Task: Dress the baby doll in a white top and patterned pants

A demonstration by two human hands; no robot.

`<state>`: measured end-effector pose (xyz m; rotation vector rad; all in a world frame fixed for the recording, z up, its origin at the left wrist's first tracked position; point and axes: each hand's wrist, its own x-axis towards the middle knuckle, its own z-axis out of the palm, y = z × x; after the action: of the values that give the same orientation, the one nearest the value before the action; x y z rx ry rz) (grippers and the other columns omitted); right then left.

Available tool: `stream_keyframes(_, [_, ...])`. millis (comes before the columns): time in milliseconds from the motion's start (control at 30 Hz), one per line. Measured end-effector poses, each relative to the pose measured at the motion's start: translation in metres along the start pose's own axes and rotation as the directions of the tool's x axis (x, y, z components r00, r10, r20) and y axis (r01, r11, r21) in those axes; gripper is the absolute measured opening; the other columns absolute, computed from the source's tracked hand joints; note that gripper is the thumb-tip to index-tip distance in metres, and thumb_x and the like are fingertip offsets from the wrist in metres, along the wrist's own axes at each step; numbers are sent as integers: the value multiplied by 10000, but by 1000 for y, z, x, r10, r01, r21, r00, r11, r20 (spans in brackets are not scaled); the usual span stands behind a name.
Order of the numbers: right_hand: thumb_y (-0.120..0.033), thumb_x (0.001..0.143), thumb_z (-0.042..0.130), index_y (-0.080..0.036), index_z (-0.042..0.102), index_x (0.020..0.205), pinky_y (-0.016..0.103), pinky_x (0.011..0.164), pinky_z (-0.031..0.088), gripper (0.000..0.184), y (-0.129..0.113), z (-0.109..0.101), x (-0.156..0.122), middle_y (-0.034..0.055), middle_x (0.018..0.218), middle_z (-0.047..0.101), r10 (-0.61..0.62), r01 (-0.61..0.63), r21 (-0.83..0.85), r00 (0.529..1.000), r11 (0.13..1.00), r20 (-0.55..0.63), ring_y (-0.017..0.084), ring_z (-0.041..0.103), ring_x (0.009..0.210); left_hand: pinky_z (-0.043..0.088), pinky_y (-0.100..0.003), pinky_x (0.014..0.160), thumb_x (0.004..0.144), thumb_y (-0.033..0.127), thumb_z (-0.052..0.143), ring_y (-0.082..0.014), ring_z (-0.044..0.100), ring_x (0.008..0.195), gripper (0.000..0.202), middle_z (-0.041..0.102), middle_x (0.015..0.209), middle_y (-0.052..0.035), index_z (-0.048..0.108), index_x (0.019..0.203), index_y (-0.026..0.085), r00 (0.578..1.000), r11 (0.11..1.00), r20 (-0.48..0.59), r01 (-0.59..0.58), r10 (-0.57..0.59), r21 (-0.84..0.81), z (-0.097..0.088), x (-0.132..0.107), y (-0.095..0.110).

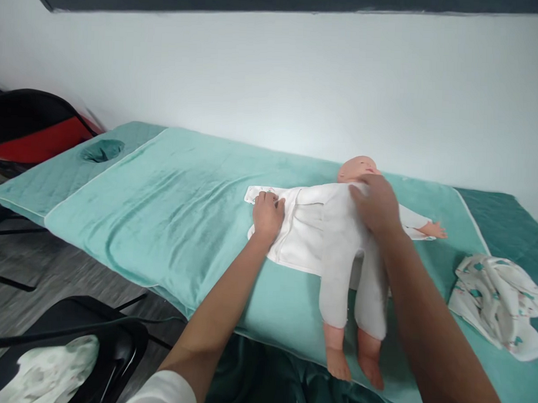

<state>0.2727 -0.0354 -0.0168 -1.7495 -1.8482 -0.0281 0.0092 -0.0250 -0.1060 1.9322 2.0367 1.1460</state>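
A baby doll point(361, 168) lies face up on the massage table, its bare feet toward me. White leggings point(337, 268) cover its legs up to the chest. Beneath it a white baby shirt point(300, 249) is spread out to the left; one sleeve is on the doll's arm at the right, with the doll's hand showing. My left hand point(268, 216) is closed on the left edge of the baby shirt, near its flat sleeve. Curled over the doll's upper chest just below the chin is my right hand point(379, 205); its fingertips are partly hidden.
Green velvet covers the massage table point(173, 174), which has a face hole point(103, 151) at the left. A crumpled patterned cloth point(497, 300) lies at the right. At lower left a black chair point(110, 325) holds another cloth point(51, 373). A white wall point(273, 78) runs behind.
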Motion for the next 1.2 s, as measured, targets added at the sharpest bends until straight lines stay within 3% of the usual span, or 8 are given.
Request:
stream_keyframes(100, [-412,890,508,-169,636,1117,453,895,472,356,45,-9,-30,141,1037,674,329,-310,114,919,944,-218,292,610,980,436,-394,896,966,286,521,-273,563,993,131,635,984,-105,569,874,206,997,996,-2,-71,71,54,-2,-2,5])
stream_keyframes(233, [-537,892,498,-204,657,1099,398,780,451,423,70,-7,-58,71,836,681,507,-477,285,861,832,-41,251,602,795,439,-348,851,978,290,509,-236,582,963,124,641,970,-83,547,884,218,994,994,8,-113,113,-5,-7,-6,18])
stream_keyframes(400, [-606,865,533,-208,615,1240,370,754,468,552,63,-5,-60,63,903,698,465,-427,497,884,756,52,226,614,795,440,-312,823,959,268,531,-197,605,911,82,648,951,-48,529,891,221,996,976,66,-42,57,-214,-11,-8,44])
stream_keyframes(600, [-619,830,630,-243,526,1357,420,894,540,656,59,6,-63,80,1166,700,399,-391,732,900,558,176,247,655,1028,410,-254,736,951,278,548,-126,531,743,172,559,779,26,477,811,208,971,813,228,191,-74,-551,-5,11,86])
stream_keyframes(767, [-607,804,701,-301,408,1459,461,1089,479,779,50,18,-67,98,1440,580,206,-372,826,927,423,313,268,538,1342,369,-238,700,963,256,532,-105,472,702,180,478,743,44,450,810,205,960,788,279,175,-4,-591,-9,31,116])
stream_keyframes(1000, [-640,817,689,-305,307,1537,471,1225,321,881,51,23,-68,93,1620,369,88,-391,804,914,449,396,257,251,1543,371,-249,666,938,248,563,-112,501,692,219,508,724,25,467,748,192,916,850,401,202,11,-486,-42,29,135])
stream_keyframes(1067, [-636,825,684,-314,308,1539,472,1225,321,869,53,23,-68,85,1626,361,83,-379,804,919,459,385,260,266,1538,383,-248,633,910,276,608,-120,571,705,229,551,738,12,475,745,190,874,833,486,262,9,-487,-56,24,142])
stream_keyframes(1200, [-629,831,680,-323,300,1546,480,1183,390,866,52,23,-68,90,1591,420,71,-378,813,919,444,389,277,388,1476,400,-232,533,879,393,638,-152,682,718,263,677,893,-51,509,773,189,692,743,703,382,164,-549,-86,11,156])
